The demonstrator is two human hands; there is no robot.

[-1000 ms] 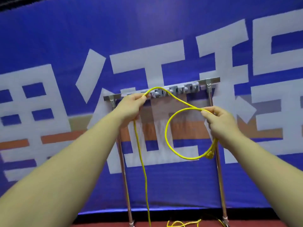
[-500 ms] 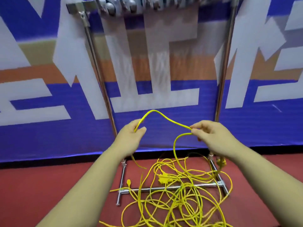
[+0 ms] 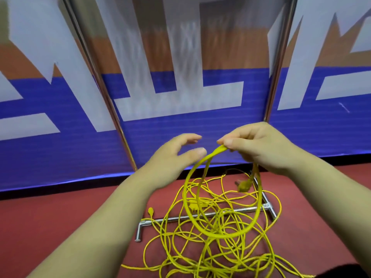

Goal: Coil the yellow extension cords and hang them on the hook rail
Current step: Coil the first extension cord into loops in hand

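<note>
My right hand [image 3: 259,146] pinches the top of a round loop of yellow extension cord [image 3: 226,234], which hangs below it over the floor. A yellow plug [image 3: 244,185] dangles just under that hand. My left hand [image 3: 176,155] hovers close beside the loop's top with fingers spread and thumb apart, holding nothing. A tangled heap of yellow cord [image 3: 216,255] lies on the red floor around the stand's base bar [image 3: 170,219]. The hook rail itself is out of view above; only its two metal posts [image 3: 112,109] show.
A blue banner [image 3: 60,149] with large white and orange shapes stands right behind the posts. The right post [image 3: 276,77] rises behind my right hand. Red floor [image 3: 50,221] spreads to the left of the cord heap.
The view has tilted down from the rail to the floor. My left hand has let go of the cord and opened; my right hand now holds a full hanging loop.
</note>
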